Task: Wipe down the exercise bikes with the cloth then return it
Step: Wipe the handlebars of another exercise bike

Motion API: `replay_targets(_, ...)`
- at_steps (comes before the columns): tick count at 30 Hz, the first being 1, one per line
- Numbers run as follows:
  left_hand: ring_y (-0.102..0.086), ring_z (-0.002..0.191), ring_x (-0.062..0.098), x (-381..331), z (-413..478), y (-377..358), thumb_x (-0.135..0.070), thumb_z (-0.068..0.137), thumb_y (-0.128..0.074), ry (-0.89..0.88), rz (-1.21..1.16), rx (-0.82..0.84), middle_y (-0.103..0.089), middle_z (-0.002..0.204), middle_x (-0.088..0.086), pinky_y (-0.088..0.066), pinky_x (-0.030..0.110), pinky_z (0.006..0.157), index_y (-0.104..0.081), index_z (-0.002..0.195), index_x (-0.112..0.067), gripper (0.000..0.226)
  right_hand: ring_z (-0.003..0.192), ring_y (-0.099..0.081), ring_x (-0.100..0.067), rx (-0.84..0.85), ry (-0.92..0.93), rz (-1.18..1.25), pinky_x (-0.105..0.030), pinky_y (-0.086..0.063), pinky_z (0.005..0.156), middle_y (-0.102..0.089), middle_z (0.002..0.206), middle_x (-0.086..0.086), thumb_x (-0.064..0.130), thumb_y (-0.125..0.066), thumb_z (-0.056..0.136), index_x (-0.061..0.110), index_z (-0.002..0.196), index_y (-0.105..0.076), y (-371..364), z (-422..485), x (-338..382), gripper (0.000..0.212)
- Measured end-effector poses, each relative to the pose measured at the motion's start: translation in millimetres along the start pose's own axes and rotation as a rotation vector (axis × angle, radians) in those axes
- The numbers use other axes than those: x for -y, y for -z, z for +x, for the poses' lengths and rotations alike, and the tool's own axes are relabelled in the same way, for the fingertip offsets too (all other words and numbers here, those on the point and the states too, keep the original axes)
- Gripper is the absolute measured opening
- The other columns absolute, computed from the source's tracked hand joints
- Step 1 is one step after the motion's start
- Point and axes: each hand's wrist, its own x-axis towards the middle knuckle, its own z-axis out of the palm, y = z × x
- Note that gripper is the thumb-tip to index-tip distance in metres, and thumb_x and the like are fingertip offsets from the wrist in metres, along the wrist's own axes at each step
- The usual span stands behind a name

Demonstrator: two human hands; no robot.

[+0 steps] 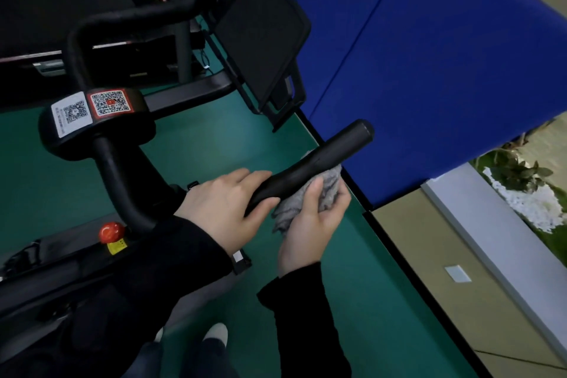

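A flat black screen (260,31) stands ahead of the handlebar (325,153), with a blue seamed mat (429,55) beyond its end. My left hand (227,202) curls round this smooth black tube. My right hand (310,224) bunches the fuzzy grey cloth (329,190) against its underside.

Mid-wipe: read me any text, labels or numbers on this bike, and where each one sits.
White sticker on the handlebar hub: QR code; small print too blurred to read.
Red-bordered sticker beside it: QR code; no legible words.
Yellow label below the red knob: too small to read.
No text can be quoted.
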Motion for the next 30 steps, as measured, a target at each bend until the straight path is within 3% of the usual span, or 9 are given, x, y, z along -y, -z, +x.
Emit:
replay_targets(6, -0.063, 0.095, 0.022, -1.0, 1.2, -0.8, -0.056, 0.089, -0.037, 0.005, 0.010, -0.005, -0.059, 0.103, -0.011, -0.052, 0.038, 0.074, -0.046, 0.128, -0.036, 0.045, 0.095, -0.059, -0.013, -0.051, 0.178, -0.096, -0.034, -0.049, 0.090, -0.061, 0.104, -0.004, 0.011, -0.052, 0.096, 0.024, 0.102, -0.051, -4.1, 12.0, 10.0, 0.014)
replay_targets(12, -0.065, 0.084, 0.026, -2.3, -1.2, -1.7, -0.054, 0.090, -0.039, -0.014, 0.040, -0.023, -0.061, 0.098, -0.007, -0.051, 0.037, 0.065, -0.051, 0.124, -0.032, 0.042, 0.090, -0.058, -0.009, -0.081, 0.234, -0.144, -0.026, -0.049, 0.084, -0.058, 0.098, 0.000, 0.007, -0.050, 0.097, 0.019, 0.101, -0.049, -8.5, 4.1, 9.3, 0.012)
replay_targets(15, -0.066, 0.082, 0.026, -3.0, 0.3, -1.5, -0.053, 0.089, -0.041, -0.022, 0.062, -0.015, -0.061, 0.098, -0.006, -0.050, 0.036, 0.063, -0.051, 0.126, -0.029, 0.044, 0.085, -0.057, 0.002, -0.115, 0.326, -0.189, -0.013, -0.045, 0.078, -0.057, 0.095, 0.005, 0.001, -0.051, 0.095, 0.009, 0.105, -0.050, -9.8, 3.6, 9.1, 0.013)
replay_targets(17, -0.066, 0.081, 0.027, -3.3, 0.6, -1.1, -0.053, 0.089, -0.040, -0.033, 0.066, -0.019, -0.062, 0.097, -0.005, -0.050, 0.036, 0.062, -0.051, 0.126, -0.029, 0.046, 0.091, -0.058, 0.000, -0.163, 0.430, -0.249, -0.012, -0.044, 0.081, -0.059, 0.100, 0.000, 0.000, -0.053, 0.094, 0.000, 0.111, -0.052, -11.8, 14.1, 16.6, 0.017)
replay_targets(20, -0.065, 0.083, 0.025, -3.3, 0.5, -0.2, -0.055, 0.089, -0.034, -0.040, 0.074, -0.014, -0.060, 0.100, -0.007, -0.049, 0.036, 0.064, -0.048, 0.128, -0.030, 0.049, 0.114, -0.057, -0.015, -0.168, 0.592, -0.379, -0.021, -0.043, 0.096, -0.059, 0.120, -0.017, 0.000, -0.054, 0.094, -0.006, 0.115, -0.054, -9.8, 31.7, 29.5, 0.021)
replay_targets(22, -0.064, 0.086, 0.024, -2.5, 0.4, -0.6, -0.055, 0.091, -0.032, -0.045, 0.071, -0.012, -0.059, 0.103, -0.007, -0.049, 0.034, 0.066, -0.045, 0.131, -0.030, 0.049, 0.120, -0.052, -0.015, -0.057, 0.753, -0.500, -0.021, -0.040, 0.101, -0.056, 0.124, -0.013, -0.002, -0.053, 0.093, -0.004, 0.113, -0.057, -4.9, 47.0, 40.3, 0.021)
replay_targets(25, -0.063, 0.088, 0.023, -0.4, 1.9, -0.4, -0.055, 0.092, -0.032, -0.050, 0.078, -0.023, -0.058, 0.105, -0.008, -0.048, 0.033, 0.068, -0.041, 0.133, -0.030, 0.049, 0.120, -0.049, -0.023, 0.282, 0.966, -0.774, -0.036, -0.042, 0.102, -0.053, 0.117, 0.016, -0.010, -0.056, 0.087, 0.002, 0.110, -0.063, 5.6, 76.8, 61.5, 0.027)
replay_targets(27, -0.062, 0.091, 0.021, 0.5, 1.6, -1.3, -0.056, 0.092, -0.030, -0.044, 0.071, -0.013, -0.056, 0.106, -0.009, -0.048, 0.033, 0.070, -0.039, 0.134, -0.031, 0.049, 0.121, -0.048, -0.021, 0.513, 1.024, -0.974, -0.044, -0.040, 0.098, -0.054, 0.116, 0.017, -0.016, -0.056, 0.081, 0.006, 0.110, -0.064, 16.4, 91.3, 78.8, 0.037)
replay_targets(30, -0.062, 0.090, 0.020, 0.3, -0.5, -3.0, -0.056, 0.092, -0.028, -0.050, 0.072, -0.014, -0.056, 0.105, -0.009, -0.047, 0.032, 0.069, -0.039, 0.132, -0.031, 0.048, 0.123, -0.048, -0.019, 0.795, 1.120, -1.180, -0.042, -0.031, 0.099, -0.062, 0.117, 0.007, -0.015, -0.061, 0.080, 0.009, 0.108, -0.066, 27.6, 101.4, 104.5, 0.038)
